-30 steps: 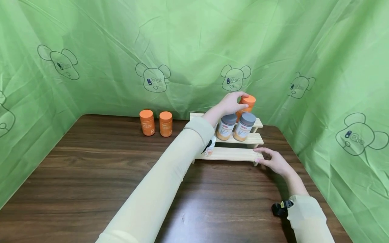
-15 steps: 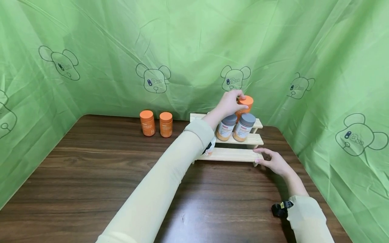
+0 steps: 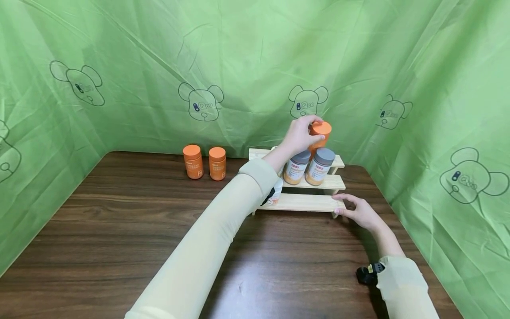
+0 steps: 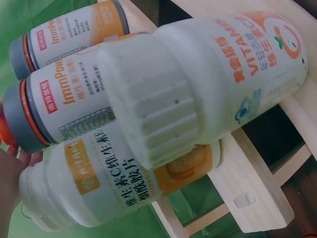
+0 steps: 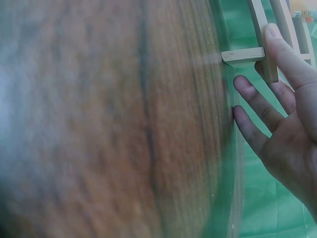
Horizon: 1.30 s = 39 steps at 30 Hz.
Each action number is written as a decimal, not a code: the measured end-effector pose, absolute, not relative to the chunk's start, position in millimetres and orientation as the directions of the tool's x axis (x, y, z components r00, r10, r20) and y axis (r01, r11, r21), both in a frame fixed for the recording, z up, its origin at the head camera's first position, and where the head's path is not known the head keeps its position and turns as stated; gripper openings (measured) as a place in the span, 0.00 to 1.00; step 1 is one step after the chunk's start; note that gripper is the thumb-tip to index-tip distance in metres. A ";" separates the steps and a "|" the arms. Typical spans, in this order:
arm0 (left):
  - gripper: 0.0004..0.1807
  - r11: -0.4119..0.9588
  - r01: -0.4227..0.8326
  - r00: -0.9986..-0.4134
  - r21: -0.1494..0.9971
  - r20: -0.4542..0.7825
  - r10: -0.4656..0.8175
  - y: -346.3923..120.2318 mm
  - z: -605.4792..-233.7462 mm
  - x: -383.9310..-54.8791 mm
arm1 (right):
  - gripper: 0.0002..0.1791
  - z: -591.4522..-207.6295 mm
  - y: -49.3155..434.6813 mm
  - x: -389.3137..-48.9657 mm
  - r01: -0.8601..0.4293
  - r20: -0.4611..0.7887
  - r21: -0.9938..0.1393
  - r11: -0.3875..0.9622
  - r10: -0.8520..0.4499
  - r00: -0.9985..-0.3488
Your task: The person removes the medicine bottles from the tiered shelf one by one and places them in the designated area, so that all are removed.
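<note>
One orange jar point(image 3: 323, 129), gripped near its lid by the left hand point(image 3: 298, 135), is a bit further left than a second ago, so its spot looks not settled. Two gray-topped jars point(image 3: 318, 169) stand in front, hiding its bottom. The right hand point(image 3: 361, 213) pinches the rack point(image 3: 307, 202). Two more orange jars point(image 3: 194, 164) stand left on the worktop point(image 3: 139, 248).

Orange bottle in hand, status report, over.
Left grip pinches orange bottle, base hidden. Right grip pinches lowest wooden rack shelf at right end. Two gray-capped bottles in front, possibly in the way.
</note>
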<state>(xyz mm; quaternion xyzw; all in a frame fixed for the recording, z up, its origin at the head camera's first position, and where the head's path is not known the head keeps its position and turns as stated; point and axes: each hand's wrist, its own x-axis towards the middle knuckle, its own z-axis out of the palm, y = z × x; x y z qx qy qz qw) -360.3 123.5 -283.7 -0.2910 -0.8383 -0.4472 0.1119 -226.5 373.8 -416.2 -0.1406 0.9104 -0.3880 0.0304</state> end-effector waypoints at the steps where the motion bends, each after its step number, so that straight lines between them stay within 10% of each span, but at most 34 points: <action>1: 0.25 0.422 0.593 -0.803 0.686 0.459 0.381 123.1 -282.4 -359.9 | 0.25 -416.2 373.9 -226.8 -0.230 0.052 -0.716 0.659 -0.278 -0.959; 39: 0.23 0.127 0.593 -0.805 0.795 0.587 0.083 52.7 -218.2 -312.5 | 0.26 -438.6 393.0 -241.3 -0.203 0.031 -0.715 0.669 -0.261 -0.965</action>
